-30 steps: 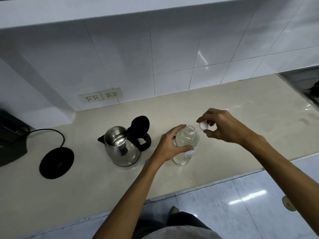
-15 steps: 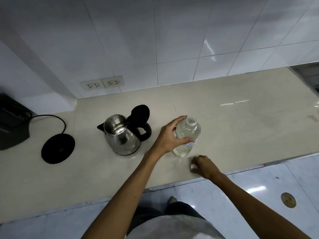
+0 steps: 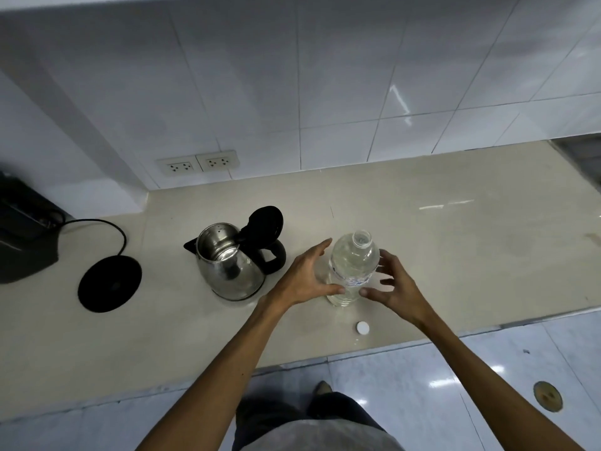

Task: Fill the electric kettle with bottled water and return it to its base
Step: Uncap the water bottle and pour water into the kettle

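Fingers (image 3: 320,252) spread beside water-filled bottle (image 3: 353,271)

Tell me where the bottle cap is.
The bottle cap lies on the counter near its front edge, just in front of the open water bottle.

Both forearms bare, no sleeves, no watch or rings. Grey top (image 3: 312,434) at btm edge. Dark trousers (image 3: 273,415) below; dark shoe (image 3: 323,388) tip on floor.
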Tool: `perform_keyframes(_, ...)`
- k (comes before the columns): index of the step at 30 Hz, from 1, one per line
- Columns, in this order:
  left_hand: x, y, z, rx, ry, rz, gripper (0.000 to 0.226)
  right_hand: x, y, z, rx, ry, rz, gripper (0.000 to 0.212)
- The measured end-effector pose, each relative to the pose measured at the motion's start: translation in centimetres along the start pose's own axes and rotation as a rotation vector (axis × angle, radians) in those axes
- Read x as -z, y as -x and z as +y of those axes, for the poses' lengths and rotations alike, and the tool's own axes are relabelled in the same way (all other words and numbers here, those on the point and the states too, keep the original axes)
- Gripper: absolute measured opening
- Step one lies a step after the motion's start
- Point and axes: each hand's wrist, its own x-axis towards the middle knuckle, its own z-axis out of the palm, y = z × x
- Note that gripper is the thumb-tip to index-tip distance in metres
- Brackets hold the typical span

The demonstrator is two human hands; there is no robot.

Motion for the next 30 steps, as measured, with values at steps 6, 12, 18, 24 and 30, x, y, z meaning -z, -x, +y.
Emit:
perform_keyframes(6, -2.3, -0.9, -2.5, 0.084, 0.100, -0.059, 0.101, -2.5, -0.4, -2.7, 0.042, -0.138, 0.033, 0.102)
perform_keyframes(12, -3.6, -1.4, -2.4, 0.123, 0.218, 0.006, 0.065, -4.6, -0.5, -4.4, 0.066, -0.109, 0.219, 0.094)
perform_keyframes(18, -1.3, 1.8, -3.2, 0.125, 0.234, 0.037, 0.056, -6.8, 0.8, -7.1, 0.074, -0.073, 0.221, 0.092)
perform_keyframes(24, 3.4, 8.8, -4.8, 0.100, 0.320, 0.055, 0.062, -12.5, 3.0, -11.2, 0.129, -0.145, 0.199, 0.085)
perform_keyframes(30, 7.6, 13.9, -6.8, 0.101, 0.372, 0.063, 0.063, -18.4, 3.6, -15.1, 0.158, -0.196, 0.181, 0.087)
